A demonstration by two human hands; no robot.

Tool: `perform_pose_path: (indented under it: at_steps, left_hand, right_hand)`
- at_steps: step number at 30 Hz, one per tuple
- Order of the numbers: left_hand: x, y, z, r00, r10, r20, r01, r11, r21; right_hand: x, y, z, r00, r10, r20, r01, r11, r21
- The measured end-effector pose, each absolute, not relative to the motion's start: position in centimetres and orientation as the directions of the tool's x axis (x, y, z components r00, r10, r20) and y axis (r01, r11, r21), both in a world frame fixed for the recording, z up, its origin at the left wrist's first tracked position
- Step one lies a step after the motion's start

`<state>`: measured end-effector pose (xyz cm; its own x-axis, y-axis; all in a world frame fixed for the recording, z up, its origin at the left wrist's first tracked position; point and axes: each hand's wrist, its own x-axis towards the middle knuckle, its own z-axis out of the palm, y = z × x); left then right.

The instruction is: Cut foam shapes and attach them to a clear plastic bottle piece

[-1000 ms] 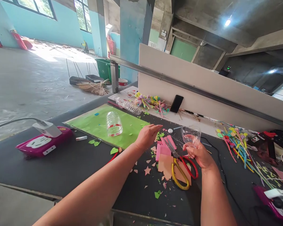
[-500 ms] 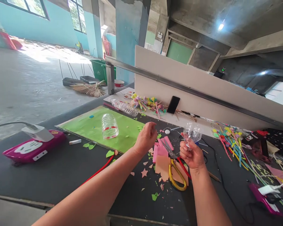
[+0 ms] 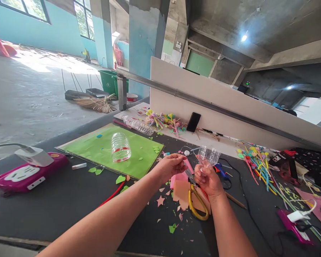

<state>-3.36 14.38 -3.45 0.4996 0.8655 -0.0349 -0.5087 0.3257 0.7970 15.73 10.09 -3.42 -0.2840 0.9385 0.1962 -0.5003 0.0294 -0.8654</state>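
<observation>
The clear plastic piece [image 3: 209,155] is up in the right hand [image 3: 210,182], fingers closed round its lower end, where a hard squeeze could buckle it, while the left hand [image 3: 172,166] curls alongside, gripping anything or not I cannot tell, near scissors [image 3: 190,205] above the table [image 3: 147,232].

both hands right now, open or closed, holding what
Left hand: curled; whether it holds anything cannot be told.
Right hand: closed on a clear plastic piece.

right grip [image 3: 209,182]: holds clear plastic piece [image 3: 208,155] | left grip [image 3: 171,167]: near scissors [image 3: 191,206]
</observation>
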Motion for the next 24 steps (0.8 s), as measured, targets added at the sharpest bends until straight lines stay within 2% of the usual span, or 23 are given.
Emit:
perform_pose_path:
  at_steps: [2,4,7,10,16,20,24]
  left_hand:
    - [-4.2,14.5,-2.9,0.561,0.826,0.052,-0.545,0.322,0.774]
    - [-4.8,14.4,-2.4,0.638,0.762,0.113,-0.499,0.297,0.814]
    - [-5.3,14.1,-2.1,0.722,0.675,0.151,-0.413,0.246,0.877]
    - [-5.4,13.8,-2.0,0.749,0.635,0.188,-0.414,0.228,0.881]
    - [-5.4,13.6,-1.2,0.547,0.783,0.295,-0.58,0.1,0.809]
    - [-5.2,13.3,-0.5,0.389,0.867,0.313,-0.611,-0.012,0.791]
    - [-4.9,12.8,-0.3,0.336,0.896,0.289,-0.579,-0.045,0.814]
  right_hand:
    - [15.6,10.1,-3.5,-0.264,0.948,0.178,-0.472,0.034,-0.881]
    - [15.3,10.1,-3.6,-0.254,0.958,0.136,-0.438,0.012,-0.899]
    - [15.0,9.9,-3.7,-0.262,0.963,0.069,-0.38,-0.037,-0.924]
    - [14.8,9.9,-3.8,-0.244,0.967,0.075,-0.346,-0.014,-0.938]
    - [14.8,10.2,-4.2,-0.109,0.971,0.211,-0.156,0.193,-0.969]
    - [14.9,9.9,-4.0,-0.127,0.969,0.213,-0.06,0.207,-0.977]
    - [14.7,9.4,-3.7,-0.17,0.965,0.199,-0.012,0.2,-0.98]
